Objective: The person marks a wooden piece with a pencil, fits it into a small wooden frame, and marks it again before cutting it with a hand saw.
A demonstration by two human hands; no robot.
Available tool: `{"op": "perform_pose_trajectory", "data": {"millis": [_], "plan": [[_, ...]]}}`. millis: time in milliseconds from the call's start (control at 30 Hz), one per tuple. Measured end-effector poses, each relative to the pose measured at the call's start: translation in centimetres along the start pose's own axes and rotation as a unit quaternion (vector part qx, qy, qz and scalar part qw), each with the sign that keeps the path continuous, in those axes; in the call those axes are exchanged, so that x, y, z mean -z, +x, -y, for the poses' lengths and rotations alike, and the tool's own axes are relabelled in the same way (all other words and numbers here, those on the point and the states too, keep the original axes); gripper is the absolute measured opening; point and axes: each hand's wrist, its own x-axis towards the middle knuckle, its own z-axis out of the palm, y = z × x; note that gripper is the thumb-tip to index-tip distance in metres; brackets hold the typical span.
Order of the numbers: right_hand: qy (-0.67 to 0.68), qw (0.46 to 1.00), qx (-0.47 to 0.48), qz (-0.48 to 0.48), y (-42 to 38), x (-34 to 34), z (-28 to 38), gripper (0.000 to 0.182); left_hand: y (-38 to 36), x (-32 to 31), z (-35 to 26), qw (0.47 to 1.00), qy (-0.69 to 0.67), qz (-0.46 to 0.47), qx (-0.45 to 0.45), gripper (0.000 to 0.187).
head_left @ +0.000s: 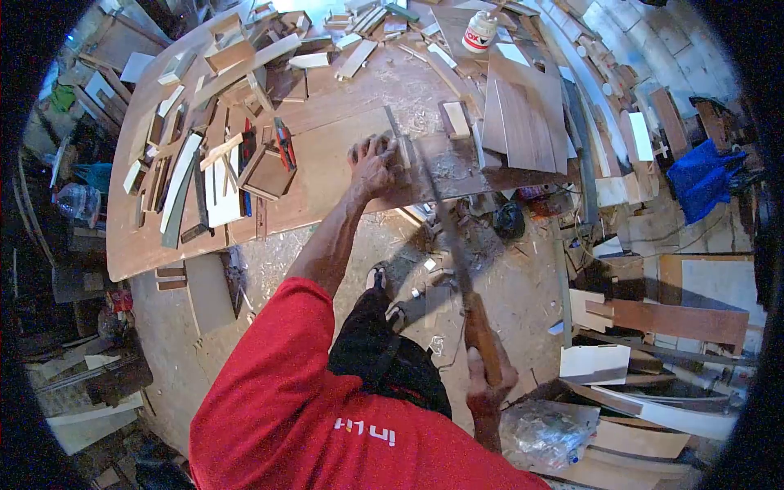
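My right hand [487, 377] is closed round the wooden handle of a saw [452, 229]. The blade, a little blurred, runs up from the handle to the table's front edge, beside a thin wooden board [339, 151]. Pressed on that board near its right end is my left hand [374, 162], with its fingers apart. A narrow strip of wood [406, 152] lies between the left hand and the blade. Sawdust is spread on the table to the right of the blade.
Wood offcuts, small boxes and pliers [284, 144] lie on the left of the table [131, 237]. A white glue bottle [480, 33] stands at the back, near brown panels [523, 122]. Planks and a plastic bag [543, 433] are at the lower right.
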Motion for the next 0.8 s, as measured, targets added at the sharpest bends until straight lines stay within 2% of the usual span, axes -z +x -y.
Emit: {"op": "perform_pose_trajectory", "data": {"millis": [67, 100, 233, 300, 333, 433, 500, 533, 600, 633, 700, 733, 800], "plan": [[0.019, 0.997, -0.057, -0.057, -0.7, 1.2, 1.5, 0.035, 0.3, 0.0, 0.0, 1.0, -0.007, 0.005, -0.002, 0.061], [-0.02, 0.993, -0.095, -0.065, -0.9, 1.4, 1.4, 0.034, 0.3, -0.2, -0.2, 1.0, -0.016, 0.008, -0.003, 0.063], [-0.004, 0.993, -0.075, -0.09, -1.0, 1.2, -1.4, 0.033, 0.5, 0.4, -0.1, 0.998, -0.034, -0.047, 0.0, 0.067], [-0.016, 0.993, -0.104, -0.047, -0.5, 1.4, -1.4, 0.032, 1.7, 3.5, -1.6, 0.992, -0.029, 0.046, 0.113, 0.071], [-0.016, 0.993, -0.105, -0.047, -0.3, 1.3, -1.2, 0.032, 2.0, 4.1, -1.8, 0.992, -0.029, 0.047, 0.113, 0.071], [0.041, 0.993, -0.102, -0.051, 0.4, 1.1, -0.1, 0.037, 2.9, 4.2, -1.5, 0.993, -0.04, 0.056, 0.092, 0.071], [0.044, 0.991, -0.114, -0.055, 0.5, 1.1, 0.0, 0.037, 3.1, 4.5, -1.0, 0.996, -0.067, 0.054, 0.03, 0.058], [0.046, 0.991, -0.114, -0.055, 0.5, 1.1, -0.1, 0.037, 3.1, 5.3, -1.4, 0.996, -0.066, 0.054, 0.029, 0.058], [0.05, 0.99, -0.11, -0.066, 0.6, 1.2, -0.4, 0.039, 3.1, 6.9, -2.5, 0.998, -0.046, -0.037, -0.035, 0.051], [0.051, 0.99, -0.111, -0.067, 0.5, 1.3, -1.0, 0.039, 3.2, 6.4, -2.4, 0.998, -0.046, -0.036, -0.037, 0.051], [0.027, 0.992, -0.097, -0.071, 0.2, 1.2, -2.2, 0.039, 2.6, 4.8, -1.3, 0.993, 0.024, -0.035, -0.106, 0.052], [0.029, 0.992, -0.095, -0.073, 0.6, 1.2, -1.9, 0.039, 2.8, 4.6, -0.6, 0.993, 0.026, -0.038, -0.108, 0.052], [0.017, 0.992, -0.114, -0.057, 1.0, 1.5, -1.0, 0.039, 2.7, 4.3, 0.4, 0.999, 0.016, 0.019, -0.041, 0.05]]}}
